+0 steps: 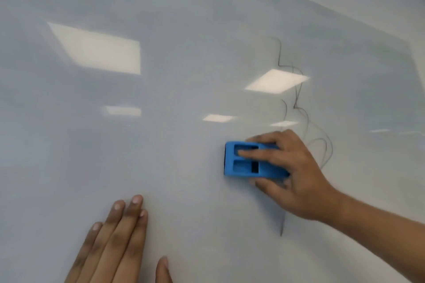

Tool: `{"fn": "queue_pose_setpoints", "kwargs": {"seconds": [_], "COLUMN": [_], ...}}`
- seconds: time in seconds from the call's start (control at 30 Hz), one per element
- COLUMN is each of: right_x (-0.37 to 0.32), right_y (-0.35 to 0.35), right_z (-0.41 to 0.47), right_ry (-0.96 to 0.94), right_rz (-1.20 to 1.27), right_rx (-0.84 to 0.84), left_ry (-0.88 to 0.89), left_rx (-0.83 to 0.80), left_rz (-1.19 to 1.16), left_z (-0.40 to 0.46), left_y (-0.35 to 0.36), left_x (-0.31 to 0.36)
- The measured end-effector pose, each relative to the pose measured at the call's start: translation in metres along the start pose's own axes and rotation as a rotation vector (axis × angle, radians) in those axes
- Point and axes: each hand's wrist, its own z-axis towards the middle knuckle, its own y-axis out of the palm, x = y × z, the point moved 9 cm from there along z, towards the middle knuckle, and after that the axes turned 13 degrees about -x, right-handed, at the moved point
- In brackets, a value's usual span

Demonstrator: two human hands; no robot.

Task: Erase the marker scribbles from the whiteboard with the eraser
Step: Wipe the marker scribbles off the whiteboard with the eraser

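A glossy whiteboard [161,156] fills almost the whole view. Thin black marker scribbles [296,89] run down its right part, from a high loop to a short stroke low by my wrist. A blue plastic eraser [243,166] lies pressed flat on the board, just left of the scribbles. My right hand [294,174] grips it, fingers across its top and back, thumb under its lower edge. My left hand [117,239] rests flat on the board at the lower left, fingers spread, holding nothing.
Ceiling lights reflect as bright patches [99,48] on the board. The board's top edge [322,4] slants across the upper right, with wall beyond it. My right forearm [379,241] crosses the lower right corner.
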Motion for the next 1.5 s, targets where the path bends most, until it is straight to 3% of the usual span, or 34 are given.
{"fn": "queue_pose_setpoints", "kwargs": {"seconds": [0.13,0.23,0.33,0.47,0.57,0.8,0.97,1.27,1.37,1.5], "right_x": [-0.038,-0.048,-0.038,0.027,0.050,-0.004,-0.001,0.090,0.084,0.039], "right_y": [0.066,0.081,0.064,0.006,-0.011,0.058,0.057,-0.064,-0.060,-0.001], "right_z": [-0.109,-0.141,-0.125,-0.066,-0.046,-0.143,-0.133,0.057,0.047,-0.054], "right_ry": [-0.038,-0.046,-0.064,0.224,0.319,0.130,0.064,0.289,0.311,0.257], "right_rz": [-0.015,-0.071,-0.065,0.074,0.117,0.043,-0.084,0.035,0.033,-0.011], "right_rx": [-0.008,-0.046,-0.052,0.173,0.269,0.127,0.071,0.384,0.418,0.373], "left_ry": [-0.008,-0.001,0.015,0.002,-0.008,0.004,0.036,0.154,0.236,0.262], "left_rx": [-0.024,-0.065,-0.091,-0.060,-0.044,-0.034,-0.042,0.029,0.077,0.105], "left_rz": [-0.006,-0.038,0.052,0.079,0.084,0.114,0.191,0.448,0.574,0.544], "left_z": [-0.001,0.001,-0.003,-0.008,-0.010,-0.007,-0.005,0.010,0.014,0.015], "left_y": [0.010,0.024,0.033,0.038,0.040,0.038,0.038,0.061,0.070,0.072], "left_x": [0.029,0.048,0.055,0.053,0.053,0.056,0.056,0.048,0.047,0.046]}}
